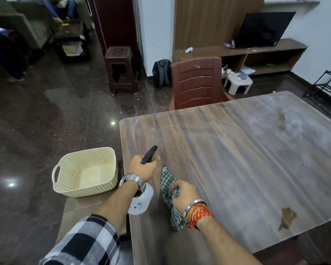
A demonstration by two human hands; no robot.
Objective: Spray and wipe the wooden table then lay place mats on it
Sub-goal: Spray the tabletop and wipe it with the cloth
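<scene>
Wood-grain brown under a pale, smeary film, the counter (pixel 237 150) fills the right of my view; the nearer stain (pixel 288 217) sits dark by its near edge. My left grip (pixel 143 169) is wrapped round the black head of the spray bottle (pixel 141 202), nozzle aimed out over the top, the translucent white body hanging under the wrist at the counter's left edge; I judge it rigid and slick if wet, its weight depending on a fill I cannot read; best held high at the neck, one finger free for the trigger. My right grip (pixel 183 194) bunches the checked green cloth (pixel 167 185), soft and limp, its tail hanging below the wrist; balling it into the palm should give firmer wiping pressure. A cream basket (pixel 84 173) stands on a lower surface just left; I see no place mats.
</scene>
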